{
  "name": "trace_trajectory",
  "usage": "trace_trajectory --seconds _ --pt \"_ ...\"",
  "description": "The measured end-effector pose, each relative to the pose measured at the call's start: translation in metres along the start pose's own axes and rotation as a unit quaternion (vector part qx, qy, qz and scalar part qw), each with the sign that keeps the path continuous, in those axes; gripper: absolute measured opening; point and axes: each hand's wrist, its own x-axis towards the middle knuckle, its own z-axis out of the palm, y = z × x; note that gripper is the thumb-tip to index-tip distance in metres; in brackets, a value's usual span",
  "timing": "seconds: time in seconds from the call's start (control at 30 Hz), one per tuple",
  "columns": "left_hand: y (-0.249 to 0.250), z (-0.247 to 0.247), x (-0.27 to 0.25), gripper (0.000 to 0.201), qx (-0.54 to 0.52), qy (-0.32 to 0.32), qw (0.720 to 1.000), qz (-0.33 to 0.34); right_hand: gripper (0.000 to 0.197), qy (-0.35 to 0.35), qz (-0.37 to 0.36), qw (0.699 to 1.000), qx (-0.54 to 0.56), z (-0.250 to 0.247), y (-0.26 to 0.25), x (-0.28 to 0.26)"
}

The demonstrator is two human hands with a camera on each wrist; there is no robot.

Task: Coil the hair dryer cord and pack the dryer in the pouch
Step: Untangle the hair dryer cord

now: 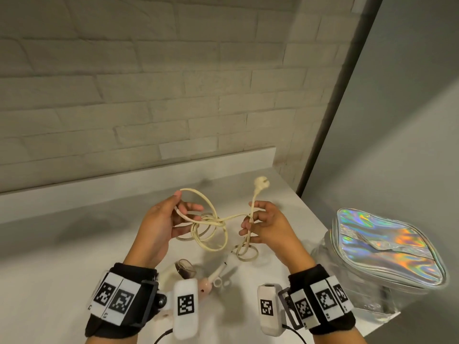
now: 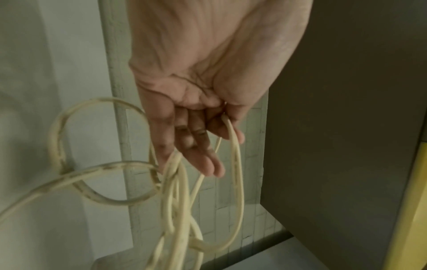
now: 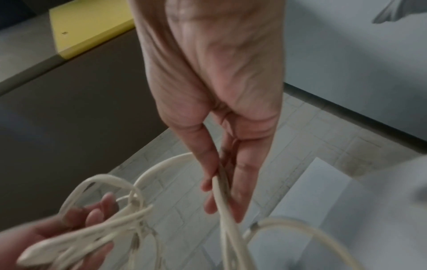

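At right the pouch (image 1: 387,247) sits unpacked; low centre, the dryer (image 1: 196,279) lies on the counter (image 1: 74,269). Our left hand (image 1: 159,224) grasps loose cord (image 1: 211,229) loops, our right hand (image 1: 265,227) pinches near the plug (image 1: 261,182); coiling is unfinished.

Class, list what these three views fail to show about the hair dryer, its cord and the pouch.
- Hair dryer: head view, body mostly behind the wrist cameras.
- Cord: right wrist view, motion blur hides how loops cross.
- Pouch: head view only; contents not visible.
- Plug: pins too small.
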Motion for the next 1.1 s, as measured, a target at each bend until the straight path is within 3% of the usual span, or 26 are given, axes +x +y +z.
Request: trace_trajectory --seconds 0.17,0.3,0.37,0.47,0.6,0.73,0.83,0.9,0.97,1.1 --pt "0.004 0.005 0.007 0.039 -0.074 0.002 0.997 -0.037 0.038 -0.091 0.012 0.992 -0.083 -0.002 -0.001 -0.005" --pt "0.001 -0.001 0.017 0.039 -0.131 0.059 0.989 -0.041 0.054 -0.138 -0.008 0.976 -0.166 -0.001 -0.002 -0.010" --pt "-0.004 -0.007 0.021 0.037 -0.150 0.095 0.984 -0.031 0.063 -0.124 -0.060 0.951 -0.278 -0.004 -0.001 -0.011" --pt "-0.011 -0.014 0.021 0.032 -0.172 0.135 0.976 -0.019 0.060 -0.041 -0.127 0.897 -0.421 -0.012 0.003 -0.005" --pt "-0.017 -0.015 0.020 0.021 -0.189 0.147 0.971 -0.003 0.039 0.038 -0.141 0.939 -0.313 -0.020 0.006 0.002" --pt "-0.019 -0.018 0.021 0.022 -0.197 0.147 0.969 0.019 0.037 0.104 -0.099 0.962 -0.232 -0.017 0.016 0.008" --pt "-0.018 -0.030 0.024 0.023 -0.224 0.146 0.963 0.026 0.038 0.145 -0.005 0.989 -0.023 -0.025 0.012 0.015" --pt "-0.017 -0.031 0.024 0.025 -0.230 0.129 0.964 0.025 0.037 0.142 0.033 0.987 0.067 -0.029 0.010 0.015" --pt "-0.017 -0.025 0.024 0.027 -0.243 0.100 0.964 0.032 0.038 0.123 0.035 0.988 0.085 -0.022 0.011 0.012" --pt "-0.013 -0.006 0.020 0.028 -0.270 0.051 0.959 0.069 0.039 0.016 0.055 0.995 0.083 -0.004 0.023 0.005"
